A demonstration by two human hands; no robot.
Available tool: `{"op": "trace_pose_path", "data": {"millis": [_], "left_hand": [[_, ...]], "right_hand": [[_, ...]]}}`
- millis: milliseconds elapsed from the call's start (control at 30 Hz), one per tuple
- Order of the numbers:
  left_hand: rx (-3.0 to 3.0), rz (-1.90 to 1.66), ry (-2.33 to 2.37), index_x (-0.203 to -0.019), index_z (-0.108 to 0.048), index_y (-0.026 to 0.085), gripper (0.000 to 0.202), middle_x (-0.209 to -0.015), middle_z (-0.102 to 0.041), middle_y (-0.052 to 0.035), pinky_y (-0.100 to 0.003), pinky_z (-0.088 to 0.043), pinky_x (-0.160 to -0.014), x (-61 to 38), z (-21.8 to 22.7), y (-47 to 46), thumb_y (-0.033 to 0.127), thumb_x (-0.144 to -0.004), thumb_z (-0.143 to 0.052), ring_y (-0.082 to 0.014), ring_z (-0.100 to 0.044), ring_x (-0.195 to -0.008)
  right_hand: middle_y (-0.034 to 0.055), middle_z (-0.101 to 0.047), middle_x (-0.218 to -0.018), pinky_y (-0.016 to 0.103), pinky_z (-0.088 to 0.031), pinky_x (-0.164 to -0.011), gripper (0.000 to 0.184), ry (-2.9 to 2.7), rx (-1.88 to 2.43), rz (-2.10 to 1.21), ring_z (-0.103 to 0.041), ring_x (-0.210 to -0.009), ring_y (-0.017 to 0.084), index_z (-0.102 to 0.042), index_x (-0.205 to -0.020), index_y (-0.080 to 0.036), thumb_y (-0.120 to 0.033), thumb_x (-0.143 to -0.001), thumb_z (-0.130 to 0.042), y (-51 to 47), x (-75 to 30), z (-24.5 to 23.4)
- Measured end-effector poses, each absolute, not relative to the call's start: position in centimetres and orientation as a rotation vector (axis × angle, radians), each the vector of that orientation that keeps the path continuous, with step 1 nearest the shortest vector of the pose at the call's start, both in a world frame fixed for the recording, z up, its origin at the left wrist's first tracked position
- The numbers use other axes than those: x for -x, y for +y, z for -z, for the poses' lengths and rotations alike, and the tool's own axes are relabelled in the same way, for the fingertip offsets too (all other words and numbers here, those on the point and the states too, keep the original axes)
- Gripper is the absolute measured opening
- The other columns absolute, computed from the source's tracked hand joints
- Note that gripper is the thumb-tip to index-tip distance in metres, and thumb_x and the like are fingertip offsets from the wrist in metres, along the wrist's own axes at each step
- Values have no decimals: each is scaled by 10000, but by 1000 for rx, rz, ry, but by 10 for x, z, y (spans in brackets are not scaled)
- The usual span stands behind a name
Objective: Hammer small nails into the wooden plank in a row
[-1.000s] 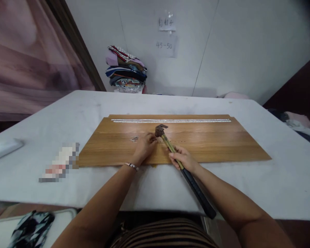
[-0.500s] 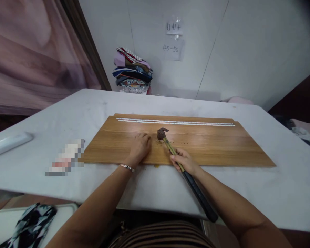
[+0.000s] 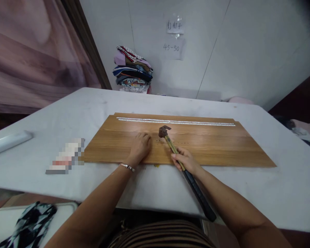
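Observation:
My right hand (image 3: 184, 159) grips a claw hammer (image 3: 195, 186) partway up its worn yellowish handle, below the rusty head. The black grip end points back toward me. The hammer head hovers over a wooden board (image 3: 217, 144), just above a small dark nail (image 3: 159, 139). A row of tiny dark dots runs to the right across the wood; whether they are nail heads or holes I cannot tell. To the left of the hammer, my left hand (image 3: 141, 144) lies palm down on the board, fingers slightly bent, holding nothing I can see.
Two white measuring strips (image 3: 175, 122) run along the board's far side. On the white table (image 3: 165, 193) lie a pixelated item (image 3: 67, 155) and a white roll (image 3: 9, 143) at left. Folded clothes (image 3: 133, 70) are stacked by the wall. A patterned cloth (image 3: 28, 224) lies lower left.
The hammer head has risen slightly and shifted a little to the right, moving with my right hand. My left hand stays in place on the board.

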State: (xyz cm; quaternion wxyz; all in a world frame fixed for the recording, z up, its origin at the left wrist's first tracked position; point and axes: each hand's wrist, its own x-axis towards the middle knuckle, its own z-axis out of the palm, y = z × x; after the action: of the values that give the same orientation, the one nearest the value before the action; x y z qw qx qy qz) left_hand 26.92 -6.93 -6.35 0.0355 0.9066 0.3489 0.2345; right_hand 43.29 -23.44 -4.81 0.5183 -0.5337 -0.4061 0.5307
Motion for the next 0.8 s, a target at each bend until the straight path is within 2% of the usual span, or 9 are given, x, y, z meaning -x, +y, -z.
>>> {"op": "trace_pose_path", "data": {"millis": [800], "left_hand": [[-2812, -695, 1084, -801, -618, 186, 198, -934, -621, -90, -373, -388, -829, -270, 62, -71, 201, -850, -427, -230, -530, -913]], "right_hand": [[-98, -467, -464, 173, -268, -310, 218, -974, 1262, -1307, -354, -303, 55, -504, -893, -172, -328, -756, -568, -234, -431, 51]]}}
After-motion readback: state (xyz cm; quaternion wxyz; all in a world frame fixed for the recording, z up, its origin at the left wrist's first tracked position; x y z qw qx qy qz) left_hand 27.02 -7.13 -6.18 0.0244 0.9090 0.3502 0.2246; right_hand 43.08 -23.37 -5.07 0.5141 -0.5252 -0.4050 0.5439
